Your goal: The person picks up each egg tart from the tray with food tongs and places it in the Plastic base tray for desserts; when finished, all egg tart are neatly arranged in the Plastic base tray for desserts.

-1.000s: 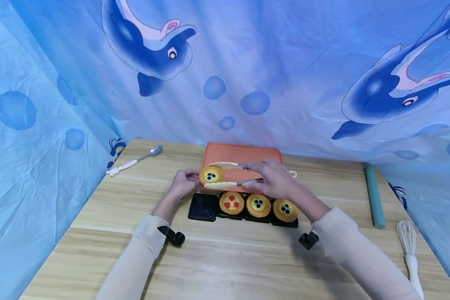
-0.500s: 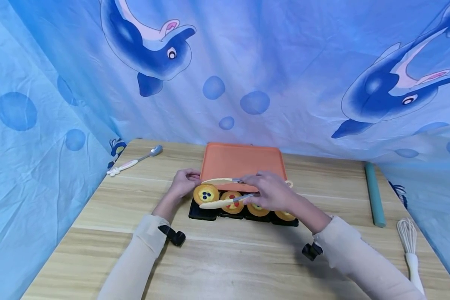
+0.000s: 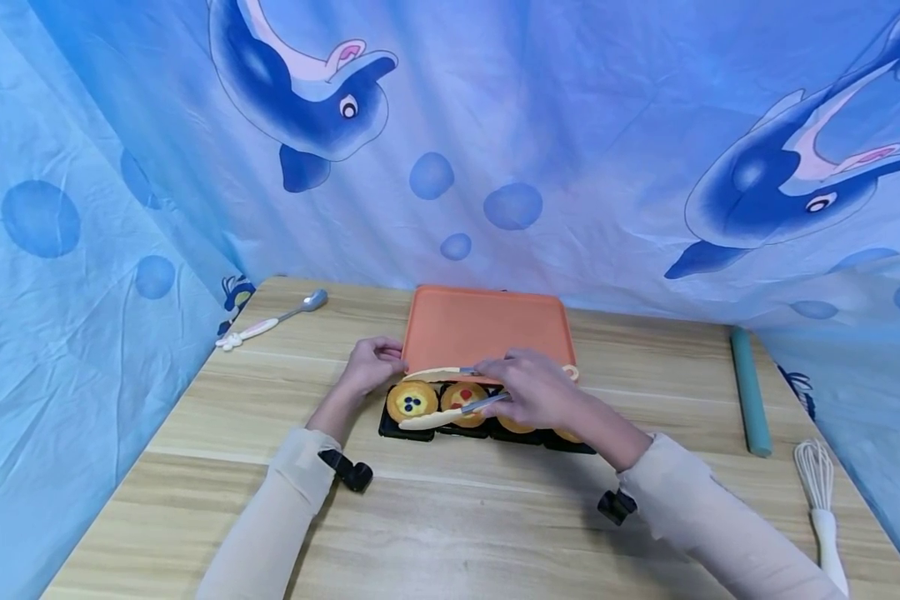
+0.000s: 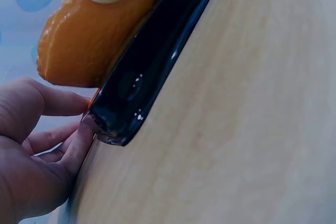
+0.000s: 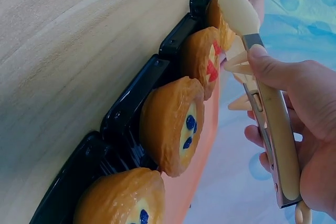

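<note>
My right hand (image 3: 536,390) grips cream-tipped metal tongs (image 5: 278,135). Their two tips lie on either side of an egg tart with blueberries (image 3: 412,403), at the leftmost small black tray (image 3: 407,432). In the left wrist view that tart (image 4: 86,40) is tilted against the black tray's edge; I cannot tell whether it rests fully inside. My left hand (image 3: 371,367) pinches the near left corner of the orange tray (image 3: 487,325), right beside the black tray. A red-topped tart (image 5: 202,61) and two blueberry tarts (image 5: 173,124) sit in the other black trays, partly hidden by my right hand in the head view.
A spoon with a white, rabbit-like handle (image 3: 270,322) lies at the back left. On the right are a teal rolling pin (image 3: 751,392) and a whisk (image 3: 817,492). A blue dolphin curtain (image 3: 570,125) hangs behind the wooden table (image 3: 457,525).
The right hand has brought the tart in the tongs down and toward the person, from over the orange tray to the leftmost black tray. The left hand has stayed almost still.
</note>
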{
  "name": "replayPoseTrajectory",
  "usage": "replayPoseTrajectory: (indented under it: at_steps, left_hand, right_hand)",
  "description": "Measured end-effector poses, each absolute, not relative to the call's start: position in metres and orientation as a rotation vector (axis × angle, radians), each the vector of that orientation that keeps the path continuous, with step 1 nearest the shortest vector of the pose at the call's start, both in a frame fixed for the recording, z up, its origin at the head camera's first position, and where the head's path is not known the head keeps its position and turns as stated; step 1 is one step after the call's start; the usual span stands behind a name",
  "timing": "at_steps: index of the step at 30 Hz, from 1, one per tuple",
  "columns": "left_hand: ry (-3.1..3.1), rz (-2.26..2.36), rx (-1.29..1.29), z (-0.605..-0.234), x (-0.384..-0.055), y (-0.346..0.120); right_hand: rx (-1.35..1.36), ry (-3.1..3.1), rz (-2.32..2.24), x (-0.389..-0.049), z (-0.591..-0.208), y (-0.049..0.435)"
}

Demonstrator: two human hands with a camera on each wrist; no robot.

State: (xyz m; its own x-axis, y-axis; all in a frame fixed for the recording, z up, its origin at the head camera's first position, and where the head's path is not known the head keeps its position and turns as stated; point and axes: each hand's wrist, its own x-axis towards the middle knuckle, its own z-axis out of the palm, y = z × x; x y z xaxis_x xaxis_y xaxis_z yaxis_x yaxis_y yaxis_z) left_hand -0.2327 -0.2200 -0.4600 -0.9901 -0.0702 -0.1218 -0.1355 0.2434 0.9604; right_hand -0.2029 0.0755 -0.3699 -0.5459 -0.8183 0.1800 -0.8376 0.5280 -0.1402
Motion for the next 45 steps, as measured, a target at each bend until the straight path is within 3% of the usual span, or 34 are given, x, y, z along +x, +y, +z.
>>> replayPoseTrajectory:
  at_steps: [15, 28, 38, 45]
  left_hand:
    - [2.428, 1.908, -0.22, -0.46, -0.233, -0.22]
    - [2.39, 1.921, -0.233, -0.46, -0.233, -0.219]
    - [2.389, 1.914, -0.238, -0.459, -0.232, -0.217]
    - [2.385, 1.929, -0.242, -0.46, -0.232, -0.217]
  right_hand:
    - [1.415, -2.792, 0.445, -0.202, -0.368, 0.075]
    - [1.117, -2.812, 0.877, -0.224, -0.343, 0.129]
    - [0.407, -2.888, 0.926, -0.244, -0.349, 0.235]
    - [0.153, -2.968, 0.804, -0.244, -0.385, 0.29]
